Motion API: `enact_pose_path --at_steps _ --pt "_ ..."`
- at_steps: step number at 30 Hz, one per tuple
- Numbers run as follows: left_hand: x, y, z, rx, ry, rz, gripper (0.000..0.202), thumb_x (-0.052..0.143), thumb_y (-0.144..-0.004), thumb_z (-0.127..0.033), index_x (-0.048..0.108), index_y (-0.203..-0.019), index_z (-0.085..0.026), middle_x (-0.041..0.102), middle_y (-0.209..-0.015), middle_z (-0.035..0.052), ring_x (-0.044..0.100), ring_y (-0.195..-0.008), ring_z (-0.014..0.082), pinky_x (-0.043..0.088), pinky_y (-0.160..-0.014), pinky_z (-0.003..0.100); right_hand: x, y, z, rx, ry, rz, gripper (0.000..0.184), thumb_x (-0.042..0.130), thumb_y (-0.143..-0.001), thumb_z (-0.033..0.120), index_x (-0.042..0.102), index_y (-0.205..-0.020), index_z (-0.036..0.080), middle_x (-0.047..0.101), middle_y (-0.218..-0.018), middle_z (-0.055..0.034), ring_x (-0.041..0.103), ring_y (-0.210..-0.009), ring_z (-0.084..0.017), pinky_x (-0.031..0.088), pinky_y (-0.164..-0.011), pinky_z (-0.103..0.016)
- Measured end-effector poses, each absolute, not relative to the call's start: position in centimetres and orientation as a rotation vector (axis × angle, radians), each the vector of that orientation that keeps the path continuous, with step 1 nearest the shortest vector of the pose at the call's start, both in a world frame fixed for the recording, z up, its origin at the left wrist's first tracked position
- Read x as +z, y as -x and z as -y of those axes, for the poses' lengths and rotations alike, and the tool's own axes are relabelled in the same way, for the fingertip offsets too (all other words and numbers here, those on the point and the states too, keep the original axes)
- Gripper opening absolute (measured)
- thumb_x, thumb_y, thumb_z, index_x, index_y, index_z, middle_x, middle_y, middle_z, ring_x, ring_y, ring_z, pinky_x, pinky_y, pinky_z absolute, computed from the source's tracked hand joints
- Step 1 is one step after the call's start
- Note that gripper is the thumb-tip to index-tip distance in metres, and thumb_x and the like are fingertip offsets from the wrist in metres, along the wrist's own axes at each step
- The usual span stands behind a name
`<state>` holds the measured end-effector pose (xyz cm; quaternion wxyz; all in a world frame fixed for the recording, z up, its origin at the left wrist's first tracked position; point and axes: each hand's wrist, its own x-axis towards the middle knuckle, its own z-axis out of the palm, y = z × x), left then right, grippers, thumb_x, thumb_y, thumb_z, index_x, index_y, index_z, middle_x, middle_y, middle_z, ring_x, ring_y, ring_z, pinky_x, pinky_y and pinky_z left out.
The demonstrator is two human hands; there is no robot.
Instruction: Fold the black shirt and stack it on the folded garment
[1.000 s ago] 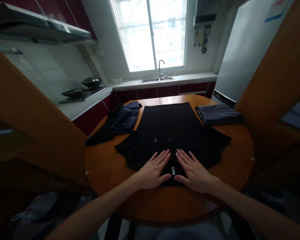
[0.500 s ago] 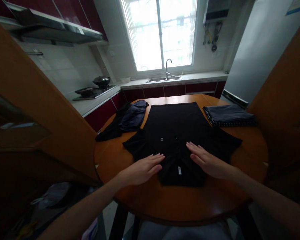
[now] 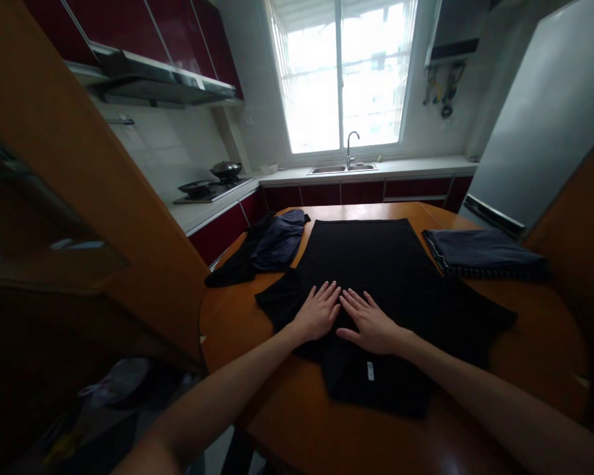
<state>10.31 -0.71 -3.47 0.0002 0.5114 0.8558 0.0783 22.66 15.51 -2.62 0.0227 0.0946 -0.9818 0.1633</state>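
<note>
head view: black shirt between dark garments and folded clothes.

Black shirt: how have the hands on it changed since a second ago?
The left hand and right hand parted, then came together farther from the neck label and leftward. Neither grips anything. The black shirt still lies spread flat; the folded clothes stayed put.

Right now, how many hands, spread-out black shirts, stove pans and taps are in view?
Left hand and right hand: 2
Spread-out black shirt: 1
Flatter pan and rounder pan: 2
Tap: 1
Total: 6
</note>
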Motion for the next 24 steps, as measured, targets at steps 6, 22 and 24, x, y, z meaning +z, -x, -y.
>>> enact_pose_path --at_steps 6,22,24 --pt "-2.3 -8.3 1.0 0.359 -1.542 -2.562 0.058 0.042 -0.103 -0.046 0.035 -0.154 -0.019 0.026 -0.163 0.0130 0.018 -0.151 0.0300 0.017 -0.119 0.057 -3.0 -22.8 -15.8 0.503 -0.306 3.001 0.091 0.049 -0.088 0.068 0.032 -0.155 0.008 0.023 -0.162 -0.0195 0.018 -0.151 -0.031 0.011 -0.122 -0.054" --pt "3.0 -10.1 5.5 0.364 -1.549 -1.763 0.037 0.090 -0.065 -0.027 0.064 -0.089 -0.018 0.060 -0.082 -0.0038 0.054 -0.070 0.0116 0.043 -0.060 0.021 1.0 -28.3 -8.9 0.508 -0.575 2.974 0.033 0.071 -0.079 0.046 0.067 -0.095 0.018 0.066 -0.104 -0.0087 0.058 -0.099 -0.026 0.043 -0.088 -0.040" --pt "3.0 -10.4 5.3 0.324 -1.590 -1.755 0.033 0.087 -0.065 -0.022 0.063 -0.087 -0.018 0.059 -0.082 -0.0039 0.053 -0.070 0.0114 0.042 -0.060 0.021 0.8 -28.3 -8.8 0.520 -0.561 2.989 0.022 0.066 -0.082 0.038 0.067 -0.091 0.017 0.067 -0.101 -0.0086 0.059 -0.097 -0.025 0.043 -0.089 -0.038"
